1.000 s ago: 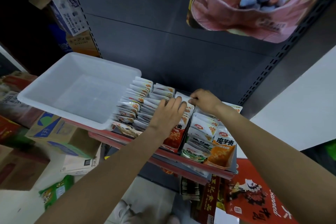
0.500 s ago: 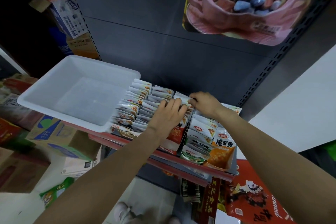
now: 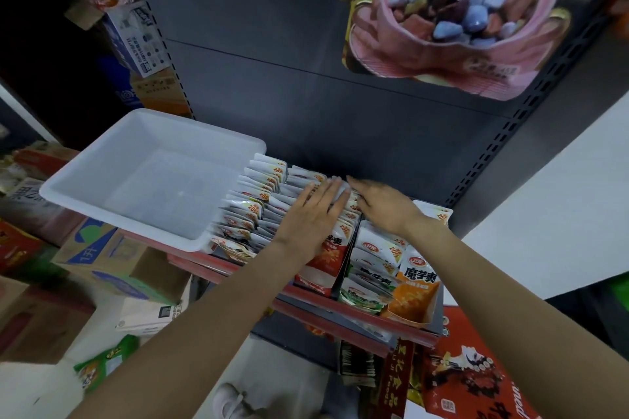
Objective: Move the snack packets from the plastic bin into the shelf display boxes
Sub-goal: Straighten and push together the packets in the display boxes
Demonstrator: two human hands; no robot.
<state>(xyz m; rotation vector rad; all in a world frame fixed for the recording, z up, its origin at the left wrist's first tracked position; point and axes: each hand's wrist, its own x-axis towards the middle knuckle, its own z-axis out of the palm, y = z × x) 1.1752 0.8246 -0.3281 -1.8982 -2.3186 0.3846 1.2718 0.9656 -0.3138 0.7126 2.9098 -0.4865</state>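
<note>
left hand [image 3: 311, 214]: open, flat on white foil snack packets [image 3: 262, 201] in shelf display boxes, frame centre | right hand [image 3: 381, 206]: open, fingers on packets | white rectangular plastic bin [image 3: 102, 163]: centre-left, empty

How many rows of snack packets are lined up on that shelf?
4, as far as I can tell: one row beside the white bin, one under the left hand, one red-fronted, and one orange-fronted at the right. The hands hide parts.

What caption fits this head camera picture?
Both hands, left and right, press snack packets flat beside the empty plastic bin.
</note>
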